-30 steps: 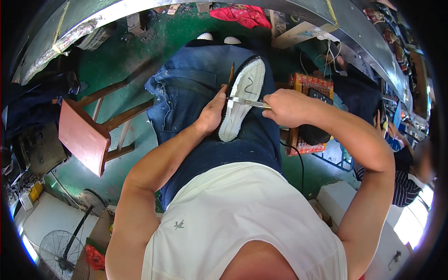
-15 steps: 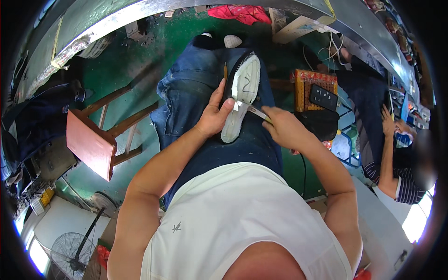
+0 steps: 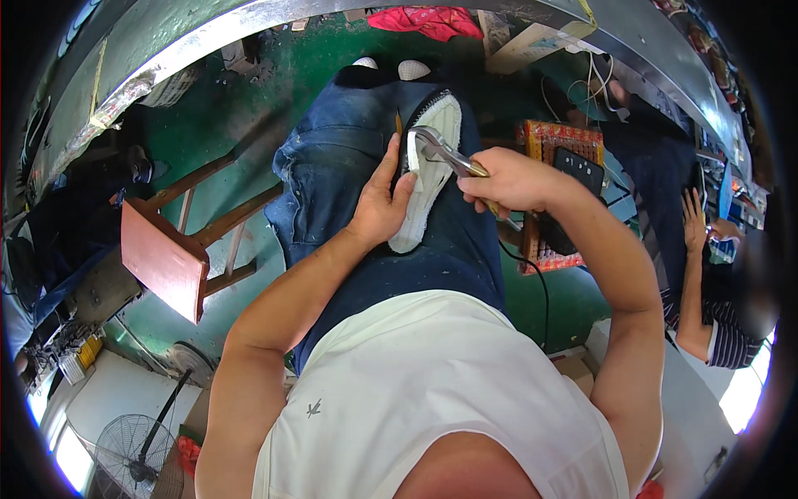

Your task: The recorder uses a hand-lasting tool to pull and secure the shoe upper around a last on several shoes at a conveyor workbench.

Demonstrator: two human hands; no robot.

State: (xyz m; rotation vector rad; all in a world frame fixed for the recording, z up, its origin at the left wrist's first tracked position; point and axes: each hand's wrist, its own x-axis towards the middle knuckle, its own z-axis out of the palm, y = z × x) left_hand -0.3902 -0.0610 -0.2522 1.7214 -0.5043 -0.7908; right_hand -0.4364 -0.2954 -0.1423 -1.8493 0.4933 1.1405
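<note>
Clenching the pliers (image 3: 453, 155), the right hand (image 3: 514, 183) holds their head at the shoe (image 3: 429, 208) on the blue jeans (image 3: 332, 158), while the left hand (image 3: 381, 200) grasps the shoe's left edge.

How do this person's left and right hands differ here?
The left hand is spread; the right hand curls around pliers. The left hand is at the left edge of the shoe; the right hand is off to its right. Both are bare.
</note>
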